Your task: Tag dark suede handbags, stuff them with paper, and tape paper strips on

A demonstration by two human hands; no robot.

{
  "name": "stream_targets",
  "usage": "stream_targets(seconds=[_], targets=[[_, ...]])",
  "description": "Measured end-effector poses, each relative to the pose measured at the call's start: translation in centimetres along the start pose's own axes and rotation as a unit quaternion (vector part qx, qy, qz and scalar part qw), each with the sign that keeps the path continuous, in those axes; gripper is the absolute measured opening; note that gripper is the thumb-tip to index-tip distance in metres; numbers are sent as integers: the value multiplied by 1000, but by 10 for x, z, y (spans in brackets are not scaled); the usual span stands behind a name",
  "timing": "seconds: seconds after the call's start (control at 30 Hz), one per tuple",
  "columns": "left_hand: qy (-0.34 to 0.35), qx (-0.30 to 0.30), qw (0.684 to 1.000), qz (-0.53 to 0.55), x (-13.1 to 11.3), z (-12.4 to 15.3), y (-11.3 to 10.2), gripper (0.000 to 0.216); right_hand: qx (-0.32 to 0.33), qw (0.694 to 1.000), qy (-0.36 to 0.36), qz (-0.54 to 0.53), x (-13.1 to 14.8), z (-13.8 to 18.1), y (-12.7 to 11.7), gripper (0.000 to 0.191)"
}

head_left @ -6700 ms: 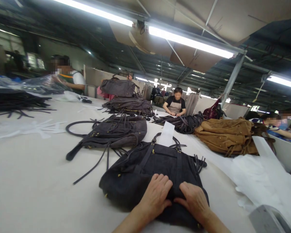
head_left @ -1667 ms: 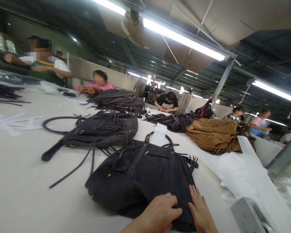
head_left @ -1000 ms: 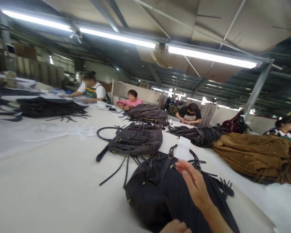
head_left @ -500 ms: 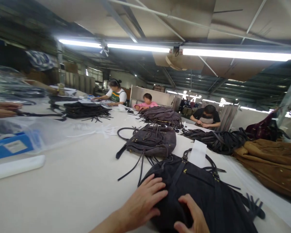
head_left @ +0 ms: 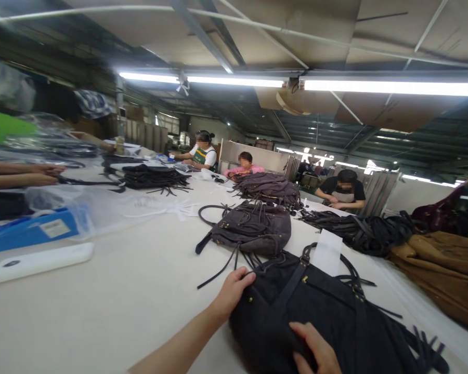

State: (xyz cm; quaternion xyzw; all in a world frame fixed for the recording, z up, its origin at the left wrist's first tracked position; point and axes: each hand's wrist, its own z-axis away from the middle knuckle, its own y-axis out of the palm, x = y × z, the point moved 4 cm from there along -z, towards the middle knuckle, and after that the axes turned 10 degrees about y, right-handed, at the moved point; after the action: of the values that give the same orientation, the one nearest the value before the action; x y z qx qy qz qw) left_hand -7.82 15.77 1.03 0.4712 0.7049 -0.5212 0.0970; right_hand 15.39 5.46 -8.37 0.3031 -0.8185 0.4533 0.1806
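Note:
A large black handbag [head_left: 327, 306] lies flat before me, its handles pointing away and a white paper sheet [head_left: 327, 251] tucked by them. My left hand [head_left: 236, 291] is closed on the bag's upper left edge, thumb on top and the other fingers hidden beneath. Over the lower front of the bag is my right hand [head_left: 315, 348], its thumb and forefinger apart and the rest cut off by the frame's bottom. Just beyond lies a dark grey-brown bag [head_left: 253, 228] with dangling straps, close against the black one.
Bag stacks [head_left: 267, 188] and black straps [head_left: 359, 228] cover the far table; brown material [head_left: 444, 265] lies right. On the left are a white phone-like object [head_left: 42, 262], a blue box [head_left: 35, 228], plastic film and a co-worker's hands [head_left: 42, 174]. Several people sit beyond.
My left hand has gone from lying spread on the bag to gripping its upper left edge. The right hand stays low on the bag. The view has shifted slightly left.

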Motion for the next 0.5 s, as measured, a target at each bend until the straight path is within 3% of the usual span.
stream_targets(seconds=[0.1, 0.17, 0.23, 0.33, 0.4, 0.5], targets=[[2, -20, 1000, 11, -1, 9, -12, 39, 22, 999, -25, 10, 2, -2, 1, 44], [59, -12, 998, -3, -18, 11, -28, 34, 39, 998, -43, 22, 2, -4, 0, 49], [179, 71, 980, -41, -45, 11, -37, 58, 54, 996, -62, 27, 1, -6, -2, 54], [342, 251, 900, -102, -77, 15, -29, 86, 53, 995, -85, 18, 2, -7, -7, 55], [373, 303, 868, -125, -81, 15, -19, 83, 41, 995, -93, 5, 7, -8, -11, 53], [386, 321, 851, -154, -72, 13, -6, 84, 16, 995, -98, -21, 17, -9, -17, 50]])
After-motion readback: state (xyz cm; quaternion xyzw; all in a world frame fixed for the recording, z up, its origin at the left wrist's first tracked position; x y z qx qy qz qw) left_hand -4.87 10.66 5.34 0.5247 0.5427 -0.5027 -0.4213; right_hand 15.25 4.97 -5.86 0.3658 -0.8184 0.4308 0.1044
